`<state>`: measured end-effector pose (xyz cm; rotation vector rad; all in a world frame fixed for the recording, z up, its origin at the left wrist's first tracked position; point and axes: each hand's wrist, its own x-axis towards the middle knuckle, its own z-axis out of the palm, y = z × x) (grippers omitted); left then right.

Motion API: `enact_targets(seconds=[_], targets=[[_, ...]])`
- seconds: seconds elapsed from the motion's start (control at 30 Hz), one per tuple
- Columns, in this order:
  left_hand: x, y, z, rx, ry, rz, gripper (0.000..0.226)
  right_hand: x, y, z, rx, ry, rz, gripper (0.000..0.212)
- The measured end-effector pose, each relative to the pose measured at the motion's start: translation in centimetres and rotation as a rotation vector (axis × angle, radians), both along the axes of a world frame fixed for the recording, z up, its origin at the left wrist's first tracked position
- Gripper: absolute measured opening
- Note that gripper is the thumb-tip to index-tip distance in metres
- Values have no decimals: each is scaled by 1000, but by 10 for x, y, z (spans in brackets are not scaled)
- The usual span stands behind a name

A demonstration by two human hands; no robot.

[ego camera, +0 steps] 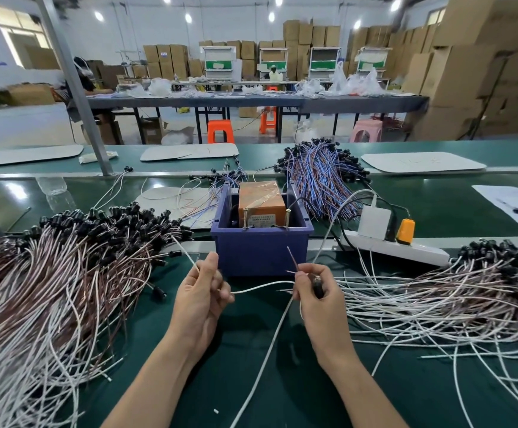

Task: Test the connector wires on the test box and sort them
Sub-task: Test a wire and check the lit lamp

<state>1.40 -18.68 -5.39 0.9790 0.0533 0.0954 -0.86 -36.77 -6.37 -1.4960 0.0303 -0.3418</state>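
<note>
The test box (262,205) is orange-brown and sits in a blue plastic bin (260,251) at the middle of the green bench. My left hand (200,293) pinches a white wire (185,253) just left of the bin. My right hand (317,291) grips a connector wire with a black plug (317,285); its brown wire ends (293,259) stick up near the bin's front. A white strand (260,287) runs between the hands. A big pile of brown-and-white connector wires (66,273) lies on the left, another pile (455,291) on the right.
A bundle of blue and brown wires (322,177) lies behind the bin. A white power strip (405,248) with a white adapter (375,222) and an orange plug (405,231) sits right of the bin. A slanted metal post (78,88) rises at the left.
</note>
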Motion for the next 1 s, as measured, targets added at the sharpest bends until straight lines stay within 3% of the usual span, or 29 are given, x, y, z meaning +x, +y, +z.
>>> enact_targets(seconds=[0.1, 0.3, 0.57, 1.0], targets=[[0, 1, 0, 48, 35, 1, 45, 0, 2, 0, -2, -48, -50, 6], [2, 4, 0, -46, 34, -74, 50, 0, 4, -1, -43, -82, -73, 9], [3, 4, -1, 60, 38, -15, 44, -1, 5, -2, -75, -100, -54, 8], [13, 5, 2, -35, 41, 38, 44, 17, 16, -2, -179, -283, -258, 4]])
